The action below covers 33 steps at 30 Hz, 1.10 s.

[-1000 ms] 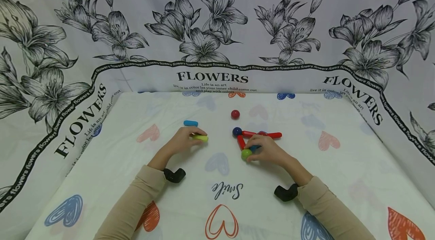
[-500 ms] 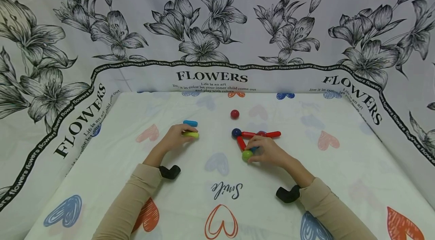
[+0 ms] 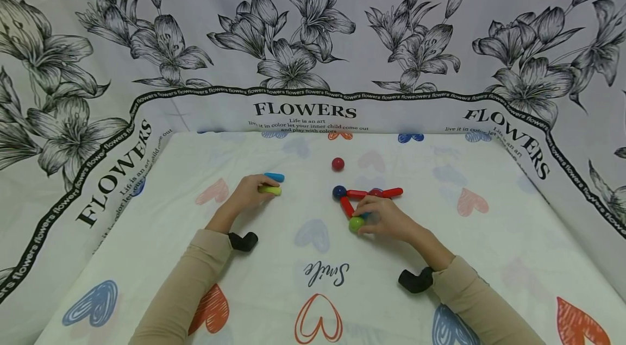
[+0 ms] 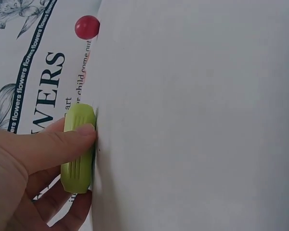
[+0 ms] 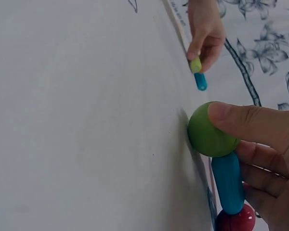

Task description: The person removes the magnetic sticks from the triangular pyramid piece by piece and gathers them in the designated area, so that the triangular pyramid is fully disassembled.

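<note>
1. Heart-print sheet [image 3: 440, 236] over the table, flower-print cloth [image 3: 313, 35] hung behind and at both sides; everything sits mid-table.
2. Left hand [image 3: 246, 193] pinches a green stick [image 3: 270, 190] between thumb and fingers, low on the sheet, just beside a blue stick [image 3: 274, 176]; the left wrist view shows the thumb across its ribbed middle [image 4: 78, 149].
3. My guess: small plastic piece, light, stiff, smooth; the ribs help grip, so hold it mid-length and leave the ends free.
4. Right hand [image 3: 386, 215] is closed round a green ball [image 3: 355, 223], with a teal stick [image 5: 228, 183] under the fingers; thumb on the ball [image 5: 209, 130]; ball looks slick and would roll if let go.
5. That ball touches a red stick [image 3: 346, 206] running up to a dark ball [image 3: 339, 191]; more red sticks [image 3: 391, 192] go right from there.
6. Loose red ball [image 3: 337, 163] sits farther back, apart.
7. Containers: none that I can see, so nothing held in any.
</note>
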Each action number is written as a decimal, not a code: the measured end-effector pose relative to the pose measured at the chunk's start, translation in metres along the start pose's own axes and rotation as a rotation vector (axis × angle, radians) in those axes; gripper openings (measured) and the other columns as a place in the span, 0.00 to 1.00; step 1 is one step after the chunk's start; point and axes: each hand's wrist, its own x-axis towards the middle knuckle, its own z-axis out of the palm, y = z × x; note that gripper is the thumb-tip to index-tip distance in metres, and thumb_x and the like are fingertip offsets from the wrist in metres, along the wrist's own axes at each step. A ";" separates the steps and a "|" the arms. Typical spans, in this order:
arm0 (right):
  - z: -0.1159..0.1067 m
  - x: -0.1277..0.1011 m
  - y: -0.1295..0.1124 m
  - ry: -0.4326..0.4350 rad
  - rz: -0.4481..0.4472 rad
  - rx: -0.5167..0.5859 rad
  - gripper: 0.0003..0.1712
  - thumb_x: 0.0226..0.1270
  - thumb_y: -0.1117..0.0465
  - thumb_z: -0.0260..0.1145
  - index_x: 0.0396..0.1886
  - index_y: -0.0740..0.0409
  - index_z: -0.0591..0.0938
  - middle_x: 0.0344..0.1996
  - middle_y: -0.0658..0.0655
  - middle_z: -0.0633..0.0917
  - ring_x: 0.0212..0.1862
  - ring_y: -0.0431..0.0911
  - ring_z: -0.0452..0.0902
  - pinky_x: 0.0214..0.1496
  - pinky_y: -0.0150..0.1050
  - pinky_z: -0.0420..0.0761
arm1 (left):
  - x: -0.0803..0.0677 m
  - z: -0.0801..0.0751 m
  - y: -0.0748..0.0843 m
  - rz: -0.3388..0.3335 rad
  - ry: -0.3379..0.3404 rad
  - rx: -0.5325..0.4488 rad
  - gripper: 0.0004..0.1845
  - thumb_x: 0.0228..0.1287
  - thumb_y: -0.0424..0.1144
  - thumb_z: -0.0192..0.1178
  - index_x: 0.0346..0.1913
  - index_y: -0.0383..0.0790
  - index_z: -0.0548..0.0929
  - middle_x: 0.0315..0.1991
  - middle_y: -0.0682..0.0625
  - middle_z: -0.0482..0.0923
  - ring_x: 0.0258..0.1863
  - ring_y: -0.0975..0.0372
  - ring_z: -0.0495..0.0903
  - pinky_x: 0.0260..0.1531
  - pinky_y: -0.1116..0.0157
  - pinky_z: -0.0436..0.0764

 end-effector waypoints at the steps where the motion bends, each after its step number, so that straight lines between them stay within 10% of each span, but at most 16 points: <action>1: 0.000 0.000 0.000 0.000 -0.005 -0.003 0.19 0.51 0.58 0.76 0.44 0.56 0.87 0.45 0.56 0.84 0.52 0.51 0.78 0.55 0.48 0.83 | 0.001 0.000 0.000 -0.006 -0.004 -0.002 0.13 0.57 0.29 0.66 0.47 0.36 0.86 0.52 0.35 0.82 0.52 0.45 0.80 0.53 0.50 0.80; 23: -0.001 -0.003 -0.002 0.031 -0.010 -0.001 0.18 0.53 0.58 0.75 0.45 0.55 0.87 0.46 0.55 0.86 0.52 0.50 0.79 0.55 0.49 0.83 | 0.000 -0.006 0.001 -0.040 -0.001 -0.036 0.13 0.59 0.32 0.66 0.48 0.37 0.85 0.52 0.37 0.82 0.55 0.45 0.79 0.57 0.49 0.78; 33: -0.003 -0.001 -0.001 0.129 -0.030 0.055 0.14 0.56 0.59 0.73 0.43 0.57 0.86 0.41 0.54 0.88 0.46 0.48 0.82 0.53 0.46 0.84 | -0.004 -0.008 0.021 0.060 0.038 -0.077 0.13 0.60 0.30 0.64 0.47 0.33 0.84 0.53 0.37 0.82 0.54 0.45 0.80 0.59 0.49 0.77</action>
